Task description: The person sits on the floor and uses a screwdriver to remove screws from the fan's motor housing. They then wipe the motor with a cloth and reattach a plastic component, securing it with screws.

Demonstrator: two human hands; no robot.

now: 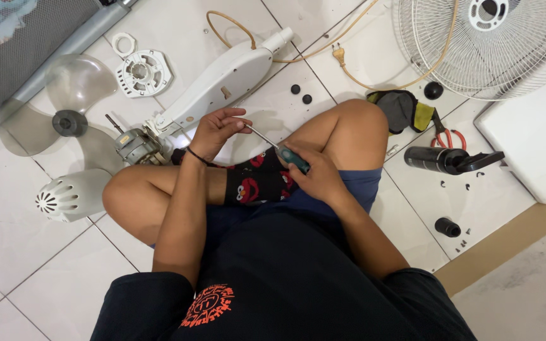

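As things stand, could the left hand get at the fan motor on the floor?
Probably yes: the left hand hovers just right of the fan motor, nothing between them, though its fingers touch the tip of the screwdriver gripped by the right hand.

Screwdriver point(277, 146): handle mostly enclosed by right hand point(314, 173); tip concealed behind left hand point(213, 129) fingers. Fan grille point(481, 47): cut off by top and right edges. White box point(532, 136): cut by right edge. Motor point(137, 146): partly obscured by left wrist. Small black bits point(462, 186), right: too small to identify.
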